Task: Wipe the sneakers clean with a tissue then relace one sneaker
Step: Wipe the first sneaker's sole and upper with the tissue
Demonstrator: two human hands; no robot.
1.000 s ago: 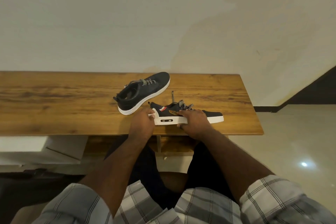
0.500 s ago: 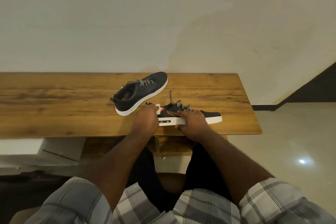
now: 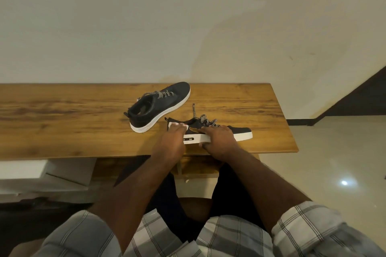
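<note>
Two black sneakers with white soles sit on a wooden table [image 3: 62, 123]. The near sneaker [image 3: 240, 132] lies along the front edge, toe to the right, its black-and-white lace [image 3: 203, 120] loose. My right hand [image 3: 219, 140] grips its middle, fingers over the upper and thumb under the sole. My left hand [image 3: 172, 142] presses a white tissue [image 3: 174, 125] against the heel side. The far sneaker [image 3: 160, 105] stands behind, toe pointing to the back right, laced.
The table runs along a plain wall and ends at the right, where tiled floor [image 3: 334, 173] begins. A shelf [image 3: 198, 168] shows under the table, with white boxes [image 3: 41, 175] at lower left. My knees are below the front edge.
My left hand has slid the tissue up from the heel's white sole onto the dark upper. My right hand keeps its grip on the sneaker.
</note>
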